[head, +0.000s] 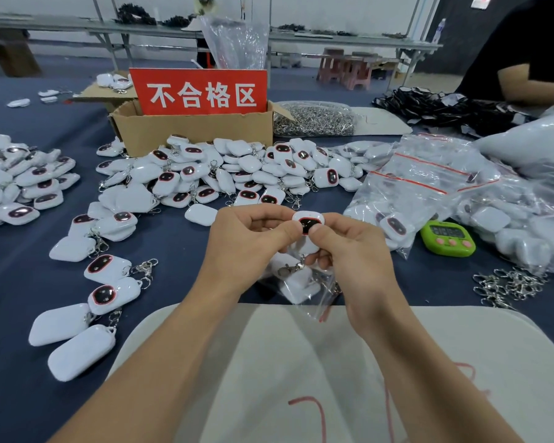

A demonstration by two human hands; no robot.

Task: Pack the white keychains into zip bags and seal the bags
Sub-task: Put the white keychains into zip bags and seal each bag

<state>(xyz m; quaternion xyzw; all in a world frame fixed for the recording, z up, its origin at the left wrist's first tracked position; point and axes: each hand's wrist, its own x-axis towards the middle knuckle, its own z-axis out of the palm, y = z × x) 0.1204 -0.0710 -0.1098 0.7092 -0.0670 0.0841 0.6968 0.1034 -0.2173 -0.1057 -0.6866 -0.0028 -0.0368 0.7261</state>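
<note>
Both hands hold one white keychain (308, 222) with a dark oval face above the table's near middle. My left hand (247, 244) pinches its left side and my right hand (352, 251) pinches its right side, thumbs on the front. Its metal clasp (293, 269) hangs below. Under the hands lies a clear zip bag (304, 289) with white keychains inside. Loose white keychains (237, 174) are heaped beyond the hands, and more (87, 298) lie at the left. Empty zip bags (429, 177) with red strips are stacked at the right.
A cardboard box (192, 129) with a red sign stands behind the heap. A bag of metal clasps (314, 119) lies to its right. A green timer (447, 238), loose clasps (506, 286) and filled bags (518, 228) are at the right. Another person (531, 52) sits far right.
</note>
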